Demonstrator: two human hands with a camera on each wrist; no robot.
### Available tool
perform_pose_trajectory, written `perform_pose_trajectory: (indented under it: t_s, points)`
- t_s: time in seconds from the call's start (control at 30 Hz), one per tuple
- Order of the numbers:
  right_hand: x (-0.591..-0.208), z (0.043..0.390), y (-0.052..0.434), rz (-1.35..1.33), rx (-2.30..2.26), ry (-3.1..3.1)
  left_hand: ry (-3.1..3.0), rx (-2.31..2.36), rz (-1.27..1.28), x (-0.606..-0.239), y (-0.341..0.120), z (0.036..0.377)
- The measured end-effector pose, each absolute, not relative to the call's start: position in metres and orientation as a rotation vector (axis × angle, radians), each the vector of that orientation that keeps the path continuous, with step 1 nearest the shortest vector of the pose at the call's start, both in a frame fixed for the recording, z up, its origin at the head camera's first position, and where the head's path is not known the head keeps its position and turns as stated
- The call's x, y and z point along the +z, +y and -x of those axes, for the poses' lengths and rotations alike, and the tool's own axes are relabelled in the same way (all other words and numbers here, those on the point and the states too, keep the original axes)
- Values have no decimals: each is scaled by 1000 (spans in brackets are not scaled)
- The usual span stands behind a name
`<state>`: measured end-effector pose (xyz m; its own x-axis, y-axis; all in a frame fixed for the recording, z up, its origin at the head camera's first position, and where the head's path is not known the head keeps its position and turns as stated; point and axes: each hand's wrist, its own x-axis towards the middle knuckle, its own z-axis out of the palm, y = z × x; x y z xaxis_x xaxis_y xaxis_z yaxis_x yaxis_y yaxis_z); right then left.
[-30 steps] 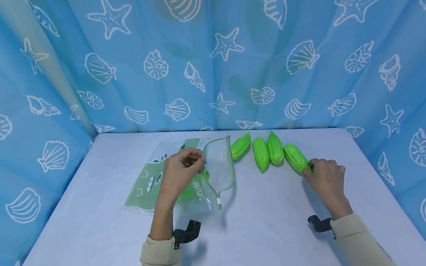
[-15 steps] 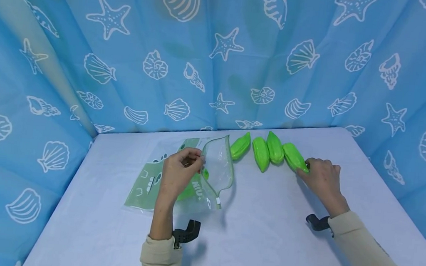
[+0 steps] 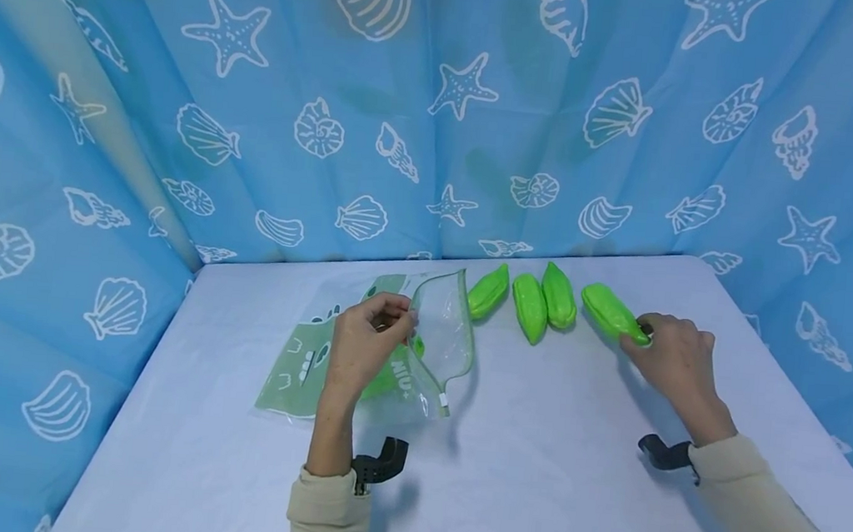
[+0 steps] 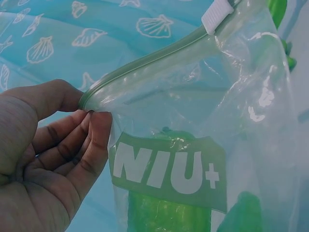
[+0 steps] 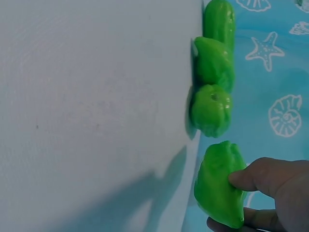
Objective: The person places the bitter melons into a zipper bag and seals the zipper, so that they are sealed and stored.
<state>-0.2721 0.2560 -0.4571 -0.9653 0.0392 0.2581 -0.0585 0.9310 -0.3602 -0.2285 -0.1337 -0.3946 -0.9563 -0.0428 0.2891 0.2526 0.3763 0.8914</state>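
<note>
My left hand (image 3: 366, 338) pinches the green rim of a clear slider zip bag (image 4: 260, 101) between thumb and fingers. The bag's mouth stands open, facing right, with its white slider (image 4: 217, 15) near one end. Through the plastic, behind the "NIU+" print, green ribbed shapes (image 4: 169, 212) show inside. On the right, my right hand (image 3: 673, 359) grips the near end of a glossy green pepper-like vegetable (image 5: 219, 181), thumb on one side and fingers beneath. Between bag and right hand lie three similar vegetables, among them the middle one (image 3: 529, 307), the left one (image 3: 489, 292) and the right one (image 3: 559, 295).
A white-covered table (image 3: 523, 474) lies under everything. Blue curtains (image 3: 408, 114) with white shell and starfish prints hang behind the table and along both sides. Black camera mounts (image 3: 381, 461) sit on both wrists, beside beige sleeves.
My right hand has drawn the gripped vegetable slightly right, widening its gap from the others. My left hand keeps its pinch on the bag, and the head view has shifted a little.
</note>
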Motion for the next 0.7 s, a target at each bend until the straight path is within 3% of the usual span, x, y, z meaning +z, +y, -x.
perform_pose_trajectory:
  t_s: [0.7]
  points:
    - [-426, 250, 231, -254, 550, -2720, -2365, -1606, 180, -395, -133, 226]
